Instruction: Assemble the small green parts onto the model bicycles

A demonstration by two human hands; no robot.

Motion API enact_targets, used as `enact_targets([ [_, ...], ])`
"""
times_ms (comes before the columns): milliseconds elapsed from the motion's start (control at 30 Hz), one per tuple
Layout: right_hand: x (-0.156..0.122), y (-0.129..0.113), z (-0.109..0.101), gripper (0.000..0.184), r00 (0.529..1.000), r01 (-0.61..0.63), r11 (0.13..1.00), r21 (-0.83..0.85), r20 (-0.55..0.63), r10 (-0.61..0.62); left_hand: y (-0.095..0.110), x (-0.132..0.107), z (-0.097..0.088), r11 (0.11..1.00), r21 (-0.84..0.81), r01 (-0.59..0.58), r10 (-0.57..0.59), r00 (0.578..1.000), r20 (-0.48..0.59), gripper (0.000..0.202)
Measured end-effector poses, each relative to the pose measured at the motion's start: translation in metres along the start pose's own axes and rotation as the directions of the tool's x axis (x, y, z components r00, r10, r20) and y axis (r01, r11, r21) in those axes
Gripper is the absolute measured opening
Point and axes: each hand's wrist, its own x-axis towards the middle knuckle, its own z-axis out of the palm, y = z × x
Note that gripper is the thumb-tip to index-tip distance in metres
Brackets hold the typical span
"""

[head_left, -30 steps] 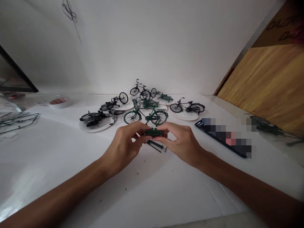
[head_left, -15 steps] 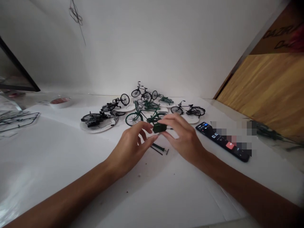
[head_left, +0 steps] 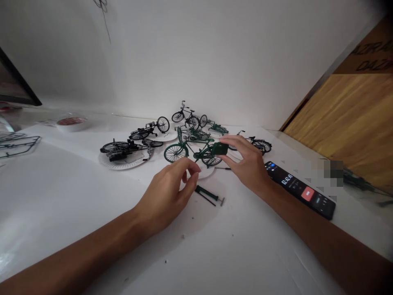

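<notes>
My right hand (head_left: 247,164) pinches a small dark green boxy part (head_left: 220,148) and holds it beside the rear wheel of an upright green model bicycle (head_left: 192,150) standing on a white disc. My left hand (head_left: 170,191) hovers just above the table with its fingers curled loosely; nothing shows in it. A small green pump-like tool with a thin rod (head_left: 208,194) lies on the white table (head_left: 92,213), just to the right of my left fingertips.
Several more model bicycles, black and green, stand or lie on white discs behind: one black at left (head_left: 123,148), one at the back (head_left: 186,116). A phone showing a timer (head_left: 299,189) lies at right. Plastic part frames (head_left: 15,143) lie far left.
My right hand has carried the green part away from my left hand, up and right toward the green bicycle's rear wheel. My left hand has let go and dropped toward the table.
</notes>
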Motion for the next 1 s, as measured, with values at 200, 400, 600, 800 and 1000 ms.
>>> enact_targets([
  [200, 0.001, -0.002, -0.002, 0.037, 0.998, 0.018, 0.997, -0.076, 0.066, -0.013, -0.001, 0.0, 0.001, 0.999, 0.02, -0.033, 0.033, 0.999, -0.002, 0.013],
  [400, 0.0, -0.005, -0.004, 0.034, 0.995, 0.064, 0.993, -0.101, 0.089, -0.055, -0.001, -0.001, 0.001, 0.999, 0.03, -0.018, 0.018, 1.0, 0.02, 0.012],
  [600, 0.0, -0.006, -0.004, 0.03, 0.992, 0.072, 0.986, -0.147, 0.117, -0.055, 0.0, 0.0, 0.001, 0.999, 0.024, -0.029, 0.028, 0.999, 0.028, 0.012],
  [800, -0.001, -0.012, -0.005, 0.034, 0.995, 0.025, 0.991, -0.134, 0.104, -0.011, -0.001, 0.0, -0.001, 0.999, 0.04, -0.026, 0.025, 1.0, 0.013, 0.011],
  [1000, 0.005, -0.002, -0.041, 0.021, 0.988, -0.101, 0.981, -0.164, -0.131, 0.08, -0.008, 0.002, -0.004, 0.997, 0.071, 0.021, -0.021, 1.0, 0.0, 0.016],
])
